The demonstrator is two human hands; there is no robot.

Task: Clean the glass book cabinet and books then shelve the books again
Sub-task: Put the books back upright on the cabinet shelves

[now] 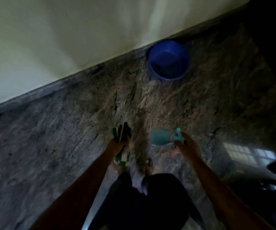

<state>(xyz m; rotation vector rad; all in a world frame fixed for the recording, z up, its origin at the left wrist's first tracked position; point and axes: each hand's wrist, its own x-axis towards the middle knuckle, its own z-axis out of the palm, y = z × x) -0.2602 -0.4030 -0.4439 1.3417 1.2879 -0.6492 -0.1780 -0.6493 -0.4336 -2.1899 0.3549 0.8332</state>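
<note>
The view is dim and blurred and looks down at a stone floor. My left hand (118,145) is closed around a green and white striped cloth (122,157), together with a dark green pad-like thing (122,132) that sticks up above the fingers. My right hand (186,143) grips a teal spray bottle (161,136) by its trigger end, the bottle lying sideways with its body pointing left. Both hands are held out in front of my legs. No cabinet and no books are in view.
A blue plastic basin (168,59) stands on the mottled brown stone floor (67,138) against a pale wall (59,30) with a dark skirting. My bare feet (148,165) are below the hands. Dark furniture (275,39) fills the right side.
</note>
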